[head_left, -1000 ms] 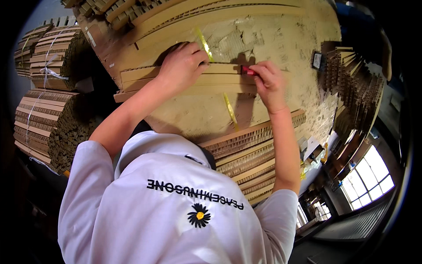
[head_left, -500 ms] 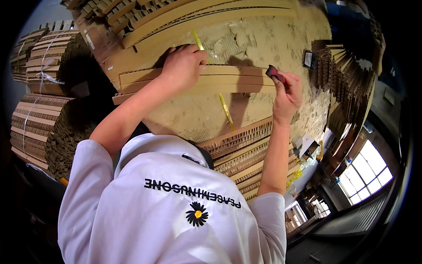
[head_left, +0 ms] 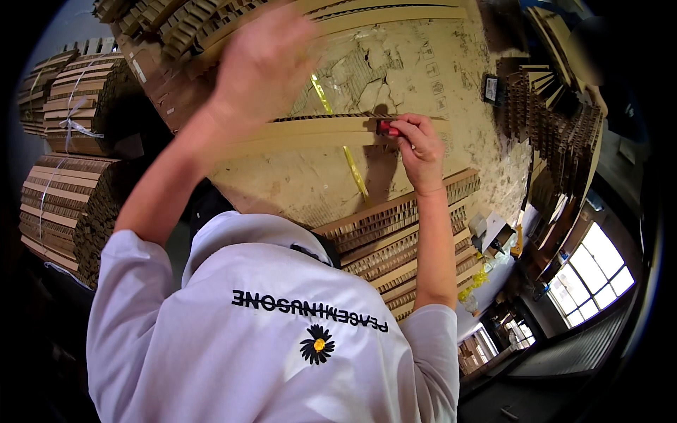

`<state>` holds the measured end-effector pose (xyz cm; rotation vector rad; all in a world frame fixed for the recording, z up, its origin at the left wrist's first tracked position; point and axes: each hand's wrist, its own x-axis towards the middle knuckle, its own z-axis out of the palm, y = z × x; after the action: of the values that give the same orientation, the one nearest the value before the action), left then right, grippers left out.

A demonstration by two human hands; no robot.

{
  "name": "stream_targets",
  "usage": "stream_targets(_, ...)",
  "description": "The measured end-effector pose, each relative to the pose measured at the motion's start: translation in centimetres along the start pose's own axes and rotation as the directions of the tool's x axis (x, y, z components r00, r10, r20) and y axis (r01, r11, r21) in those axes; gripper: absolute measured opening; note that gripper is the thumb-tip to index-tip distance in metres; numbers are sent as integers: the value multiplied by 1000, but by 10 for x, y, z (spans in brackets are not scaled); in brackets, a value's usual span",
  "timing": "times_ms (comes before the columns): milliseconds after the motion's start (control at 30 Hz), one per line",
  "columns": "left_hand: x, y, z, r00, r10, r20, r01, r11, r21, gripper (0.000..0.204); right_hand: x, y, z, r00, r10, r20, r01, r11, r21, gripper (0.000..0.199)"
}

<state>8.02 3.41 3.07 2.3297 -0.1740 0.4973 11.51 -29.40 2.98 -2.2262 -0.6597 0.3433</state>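
A tan cardboard strip (head_left: pixel 317 134) with a corrugated far edge lies crosswise on the worktable. At its right end my right hand (head_left: pixel 423 151) is closed on a small red-and-black tool (head_left: pixel 385 127), whose exact kind I cannot make out. The tool is over or against the strip; contact is not clear. My left hand (head_left: pixel 268 60) is above the far left of the table, smeared by motion, so its fingers cannot be read. A yellow strap (head_left: pixel 356 173) runs under the strip and emerges on its far side.
Cardboard strips (head_left: pixel 395 240) lie stacked along the near side of the worktable (head_left: pixel 282 190). More cardboard pieces (head_left: pixel 162 28) are at the far left. Tied cardboard bundles (head_left: pixel 67 197) stand on the left. Fanned cardboard (head_left: pixel 550 120) and a small dark box (head_left: pixel 491 88) are at the right.
My left hand has left the strips and moved up and away toward the far side. My right hand has shifted left, bringing the tool to the strip. Fewer strips show there now.
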Motion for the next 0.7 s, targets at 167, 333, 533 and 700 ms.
stream_targets(167, -75, 20, 46, 913, -248, 323, 298, 947, -117, 17, 5, -1, 0, 1000, -16, 23, 19, 995, -103, 33)
stream_targets(333, -78, 27, 58, 903, -270, 333, 311, 948, -73, 18, 4, 3, 3, 1000, -16, -6, 15, 985, -174, 31)
stream_targets(533, -74, 21, 60, 868, -305, 393, 372, 922, -105, 16, 10, 0, 2, 999, -47, -16, 40, 960, -276, 29)
stream_targets(700, -76, 22, 62, 888, -303, 347, 368, 920, -139, 13, 12, -4, 0, 999, -37, 20, 41, 949, -313, 28)
